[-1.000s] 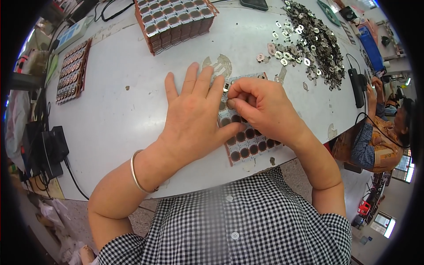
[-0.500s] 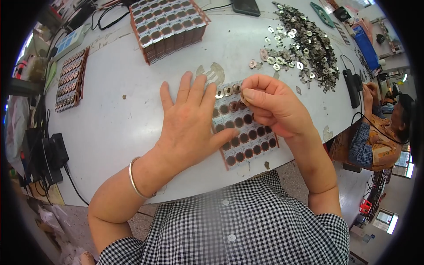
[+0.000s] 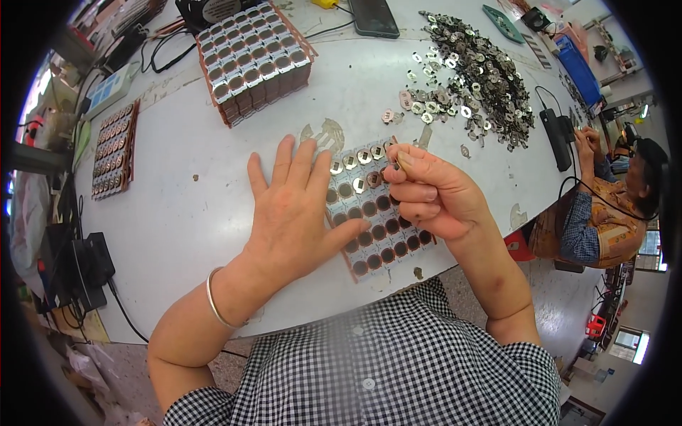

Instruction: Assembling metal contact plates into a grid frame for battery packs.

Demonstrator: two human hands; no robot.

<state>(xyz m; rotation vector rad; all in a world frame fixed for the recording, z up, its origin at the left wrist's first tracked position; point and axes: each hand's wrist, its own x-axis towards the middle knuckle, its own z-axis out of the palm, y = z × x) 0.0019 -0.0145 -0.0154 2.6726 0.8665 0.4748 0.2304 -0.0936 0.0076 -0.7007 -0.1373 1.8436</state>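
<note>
A circuit board panel [image 3: 383, 231] with rows of round dark pads lies on the table before me. Metal clips [image 3: 364, 156] sit along its far row, and a few more clips [image 3: 359, 185] are in the second row. My left hand [image 3: 288, 216] rests flat and open over the panel's left edge, fingers spread and thumb across the pads. My right hand [image 3: 433, 192] hovers at the far right part of the panel. Its thumb and index finger pinch a small metal clip [image 3: 397, 166], mostly hidden by the fingertips; the other fingers are curled.
A pile of loose metal clips [image 3: 486, 78] spreads at the far right. Stacked panels [image 3: 259, 60] stand at the far left, with filled panels [image 3: 114, 153] further left. A phone [image 3: 374, 18] lies at the back. Another person [image 3: 604, 206] sits at the right.
The view has shifted, so the panel appears lower and further left. My right hand has moved slightly right across the panel, uncovering more clips. My left hand stays flat on the panel.
</note>
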